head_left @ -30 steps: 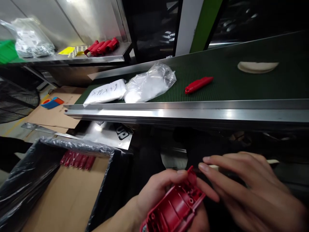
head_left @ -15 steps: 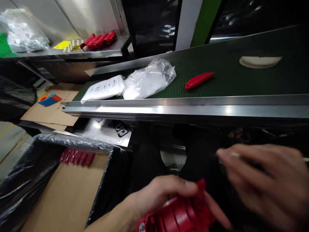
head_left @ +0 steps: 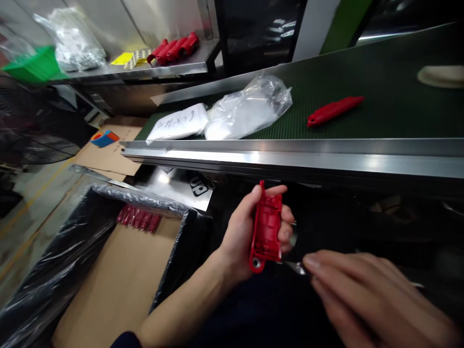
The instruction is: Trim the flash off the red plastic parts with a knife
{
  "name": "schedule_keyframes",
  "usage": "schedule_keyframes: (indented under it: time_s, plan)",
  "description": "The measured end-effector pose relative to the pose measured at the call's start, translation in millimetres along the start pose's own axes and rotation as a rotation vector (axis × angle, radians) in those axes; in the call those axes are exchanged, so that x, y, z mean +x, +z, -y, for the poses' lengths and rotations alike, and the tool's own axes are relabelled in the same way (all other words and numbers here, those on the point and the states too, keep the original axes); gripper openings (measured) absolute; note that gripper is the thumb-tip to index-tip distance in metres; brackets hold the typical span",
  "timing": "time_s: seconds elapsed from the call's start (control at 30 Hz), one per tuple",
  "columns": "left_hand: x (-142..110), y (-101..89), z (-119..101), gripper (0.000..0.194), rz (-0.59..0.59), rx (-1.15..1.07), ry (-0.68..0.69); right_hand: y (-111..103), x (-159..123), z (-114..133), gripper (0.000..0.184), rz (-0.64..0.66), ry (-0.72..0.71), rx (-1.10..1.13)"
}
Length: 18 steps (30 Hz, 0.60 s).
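Note:
My left hand grips a red plastic housing part, held upright on its edge below the conveyor's steel rail. My right hand is at the lower right, fingers pinched on a small metal blade tool whose tip sits at the lower end of the red part. Another red plastic part lies on the green conveyor belt.
A cardboard box lined with black plastic stands at lower left, with a row of red parts at its far end. Clear plastic bags and a white labelled bag lie on the belt. More red parts rest on a steel shelf.
My left hand has lifted the red part and turned it upright on edge. My right hand moved down and in, bringing the blade tip to the part's lower end. The view shifted left.

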<state>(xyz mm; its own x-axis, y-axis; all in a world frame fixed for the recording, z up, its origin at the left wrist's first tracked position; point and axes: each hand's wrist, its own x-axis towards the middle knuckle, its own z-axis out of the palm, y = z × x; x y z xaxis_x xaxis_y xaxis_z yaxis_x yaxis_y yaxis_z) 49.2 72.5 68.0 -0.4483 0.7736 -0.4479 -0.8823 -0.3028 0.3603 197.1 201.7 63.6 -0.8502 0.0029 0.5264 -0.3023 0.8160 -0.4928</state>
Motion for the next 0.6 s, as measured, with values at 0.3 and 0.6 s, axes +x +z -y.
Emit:
schedule_keyframes:
  time_s: [0.3,0.6]
  plan:
    - [3,7.5,-4,0.042,-0.023,0.054,0.199,18,8,15,0.040,0.048,-0.035,-0.055]
    - [4,9.4,-6,0.041,-0.006,0.009,0.167,17,11,9,0.041,0.039,-0.058,-0.090]
